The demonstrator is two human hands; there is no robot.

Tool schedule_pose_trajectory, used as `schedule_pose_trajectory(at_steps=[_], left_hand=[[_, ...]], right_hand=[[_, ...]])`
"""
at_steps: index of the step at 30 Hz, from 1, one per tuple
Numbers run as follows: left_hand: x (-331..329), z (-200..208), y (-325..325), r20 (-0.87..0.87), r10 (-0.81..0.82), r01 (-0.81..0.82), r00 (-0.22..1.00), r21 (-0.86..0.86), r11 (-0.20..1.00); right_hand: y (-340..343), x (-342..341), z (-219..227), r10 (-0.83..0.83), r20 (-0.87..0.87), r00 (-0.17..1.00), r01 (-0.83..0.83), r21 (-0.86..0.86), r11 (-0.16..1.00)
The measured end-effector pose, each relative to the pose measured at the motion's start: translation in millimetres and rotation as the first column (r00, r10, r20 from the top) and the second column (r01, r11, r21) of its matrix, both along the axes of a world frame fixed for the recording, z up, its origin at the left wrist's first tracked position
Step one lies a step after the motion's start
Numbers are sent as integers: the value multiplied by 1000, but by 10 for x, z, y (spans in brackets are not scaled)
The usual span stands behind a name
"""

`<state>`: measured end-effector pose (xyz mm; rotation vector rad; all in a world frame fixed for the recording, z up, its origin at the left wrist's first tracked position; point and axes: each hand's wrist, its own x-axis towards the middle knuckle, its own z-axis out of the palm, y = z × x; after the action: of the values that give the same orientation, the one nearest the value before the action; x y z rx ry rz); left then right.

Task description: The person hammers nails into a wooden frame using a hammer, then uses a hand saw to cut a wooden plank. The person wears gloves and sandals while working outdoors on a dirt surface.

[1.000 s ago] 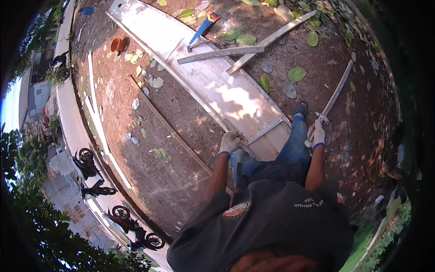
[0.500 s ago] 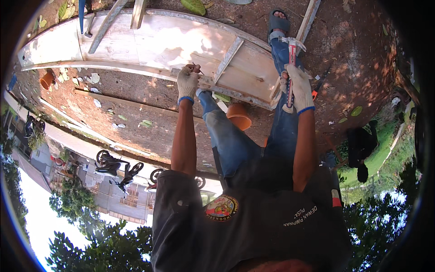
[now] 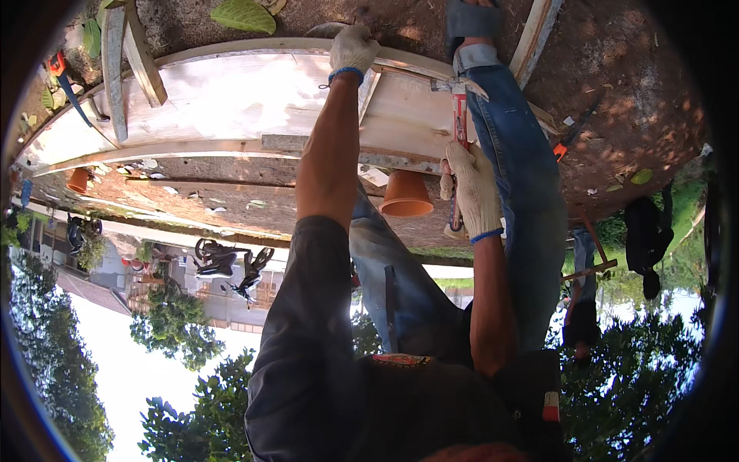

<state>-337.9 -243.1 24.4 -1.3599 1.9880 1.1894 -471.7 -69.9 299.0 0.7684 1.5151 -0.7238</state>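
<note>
My right hand (image 3: 473, 189), in a white knit glove with a blue cuff, is closed round the handle of a claw hammer (image 3: 460, 115). The hammer's metal head points away from me, beside my jeans leg. Stretched far forward, my left hand (image 3: 354, 50), gloved alike, is at the far edge of a long, curved wooden panel (image 3: 208, 100). Its fingers look curled, and whatever they hold is hidden. The panel has pale sheets framed by wood strips, with a crosspiece (image 3: 369, 94) near my left forearm. A short grey strip of wood (image 3: 283, 143) lies along the near rail.
An orange pot (image 3: 406, 194) stands close to the panel's near rail, another pot (image 3: 78, 180) farther left. Loose boards (image 3: 140, 58) cross the panel's left part, by a handsaw (image 3: 71, 88). An orange-handled tool (image 3: 560, 151) lies right. A person in black (image 3: 647, 239) is at the right.
My left hand has moved forward from the panel's near rail to its far edge. A thin nail-like piece seen in its fingers is now hidden. The hammer stays in my right hand, shifted left.
</note>
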Motion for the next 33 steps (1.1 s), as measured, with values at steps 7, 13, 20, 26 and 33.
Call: schedule_pose_trajectory(at_steps=[7, 13, 20, 26, 33], left_hand=[[204, -203, -220, 1, -88, 87, 996, 61, 994], [238, -241, -192, -69, -67, 72, 995, 79, 994], [407, -63, -553, -113, 97, -82, 989, 132, 988], [654, -119, -417, -363, 98, -88, 927, 43, 995], [584, -37, -378, -282, 184, -190, 942, 7, 982]], right_hand=[[-208, -140, -535, 138, 27, 990, -134, -110, 985], [-607, -308, -1006, 236, -125, 964, -253, -148, 956], [-304, 200, -575, 342, 74, 937, -334, -103, 937], [-118, 849, -1139, -155, 428, 890, 172, -1, 985], [-370, 1085, -1136, -146, 352, 924, 133, 61, 989]])
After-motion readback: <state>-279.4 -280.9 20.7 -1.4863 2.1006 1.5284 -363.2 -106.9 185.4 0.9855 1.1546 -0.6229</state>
